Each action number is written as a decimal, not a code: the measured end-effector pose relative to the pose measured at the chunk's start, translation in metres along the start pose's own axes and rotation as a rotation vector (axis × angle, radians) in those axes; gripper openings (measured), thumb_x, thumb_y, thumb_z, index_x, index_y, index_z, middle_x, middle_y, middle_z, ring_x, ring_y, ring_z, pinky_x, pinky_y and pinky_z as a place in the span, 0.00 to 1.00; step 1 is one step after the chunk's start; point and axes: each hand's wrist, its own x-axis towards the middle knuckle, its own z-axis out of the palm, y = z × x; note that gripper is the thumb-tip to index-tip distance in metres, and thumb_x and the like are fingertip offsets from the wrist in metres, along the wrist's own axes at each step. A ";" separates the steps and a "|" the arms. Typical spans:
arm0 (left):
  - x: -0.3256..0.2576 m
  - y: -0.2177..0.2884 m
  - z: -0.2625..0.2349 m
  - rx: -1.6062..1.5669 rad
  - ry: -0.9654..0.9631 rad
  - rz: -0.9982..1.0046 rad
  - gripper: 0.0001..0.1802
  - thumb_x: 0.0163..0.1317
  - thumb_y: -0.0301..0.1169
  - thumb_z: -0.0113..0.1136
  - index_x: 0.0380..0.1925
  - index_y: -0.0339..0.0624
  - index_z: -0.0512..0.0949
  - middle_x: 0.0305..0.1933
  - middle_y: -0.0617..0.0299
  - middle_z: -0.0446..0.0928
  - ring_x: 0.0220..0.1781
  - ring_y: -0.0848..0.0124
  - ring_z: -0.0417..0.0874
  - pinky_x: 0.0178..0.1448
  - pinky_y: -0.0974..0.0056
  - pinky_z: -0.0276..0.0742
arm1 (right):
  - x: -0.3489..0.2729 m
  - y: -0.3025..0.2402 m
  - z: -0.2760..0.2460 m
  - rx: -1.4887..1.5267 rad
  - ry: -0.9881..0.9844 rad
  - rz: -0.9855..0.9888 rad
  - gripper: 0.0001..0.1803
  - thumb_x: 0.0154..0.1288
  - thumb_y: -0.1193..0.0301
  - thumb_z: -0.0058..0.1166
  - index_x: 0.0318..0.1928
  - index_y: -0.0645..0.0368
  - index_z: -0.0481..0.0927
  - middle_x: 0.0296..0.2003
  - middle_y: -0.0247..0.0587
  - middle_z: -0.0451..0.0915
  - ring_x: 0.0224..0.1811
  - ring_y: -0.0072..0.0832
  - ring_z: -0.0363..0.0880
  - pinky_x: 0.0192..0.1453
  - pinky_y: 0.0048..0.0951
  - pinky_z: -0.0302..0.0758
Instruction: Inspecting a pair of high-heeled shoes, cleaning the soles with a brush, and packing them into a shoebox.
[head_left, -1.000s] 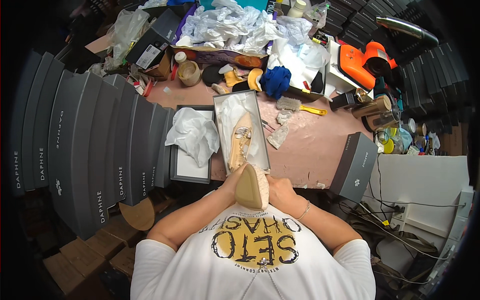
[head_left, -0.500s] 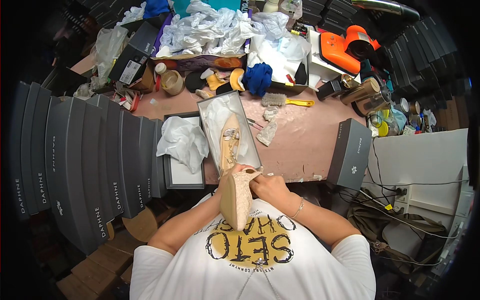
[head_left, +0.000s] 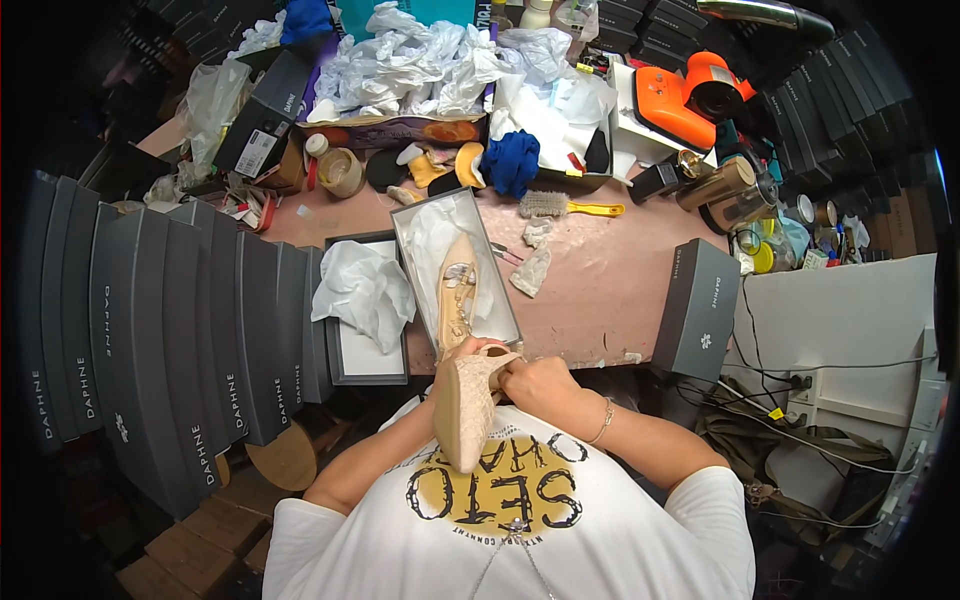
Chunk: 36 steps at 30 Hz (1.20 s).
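Note:
Close to my chest is a beige shoe point(head_left: 467, 415) with a lacy upper, its toe pointing down toward me. My left hand point(head_left: 452, 362) is closed round its far end. My right hand point(head_left: 540, 388) has its fingers closed at the shoe's strap, on the right side; the fingertips are partly hidden. Just beyond, a matching beige shoe point(head_left: 456, 285) with a jewelled strap lies on white paper in a grey shoebox point(head_left: 507, 312). To the left, crumpled white tissue point(head_left: 362, 295) sits in the grey box lid point(head_left: 371, 376).
Grey shoeboxes point(head_left: 145, 340) are stacked at the left, and one more box point(head_left: 697, 312) stands at the table's right edge. On the pink table point(head_left: 610, 290) lie a yellow-handled brush point(head_left: 590, 209) and a blue cloth point(head_left: 512, 163). An orange machine point(head_left: 678, 105) stands at the back right.
The held shoe has shifted slightly downward, toward me. Both hands keep their hold, and the right one has moved a little lower. The shoe in the box stays put.

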 end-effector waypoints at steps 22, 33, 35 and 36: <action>-0.013 0.039 0.010 -0.029 0.023 0.103 0.12 0.62 0.32 0.49 0.43 0.38 0.72 0.39 0.56 0.77 0.39 0.67 0.81 0.43 0.65 0.82 | -0.017 0.013 -0.025 0.158 0.104 0.087 0.10 0.53 0.74 0.54 0.38 0.55 0.78 0.35 0.38 0.78 0.27 0.38 0.79 0.27 0.35 0.76; 0.016 -0.002 -0.023 -0.872 -0.331 -0.322 0.21 0.68 0.47 0.43 0.44 0.43 0.75 0.42 0.57 0.78 0.41 0.63 0.81 0.46 0.59 0.81 | 0.007 0.001 0.010 0.034 0.148 0.058 0.12 0.56 0.68 0.52 0.41 0.56 0.79 0.35 0.38 0.77 0.27 0.35 0.81 0.27 0.33 0.77; 0.013 -0.012 -0.025 -0.804 -0.239 -0.297 0.21 0.68 0.46 0.45 0.44 0.40 0.75 0.41 0.56 0.78 0.39 0.63 0.82 0.45 0.59 0.81 | 0.007 -0.001 0.010 0.013 0.088 0.078 0.12 0.57 0.68 0.51 0.40 0.57 0.80 0.34 0.39 0.77 0.27 0.36 0.81 0.26 0.34 0.77; 0.012 -0.012 -0.025 -0.769 -0.195 -0.282 0.21 0.68 0.46 0.45 0.45 0.39 0.75 0.41 0.56 0.78 0.39 0.63 0.82 0.45 0.59 0.82 | 0.008 0.000 0.011 0.028 0.056 0.075 0.12 0.57 0.68 0.51 0.40 0.57 0.80 0.34 0.39 0.77 0.27 0.36 0.81 0.26 0.34 0.76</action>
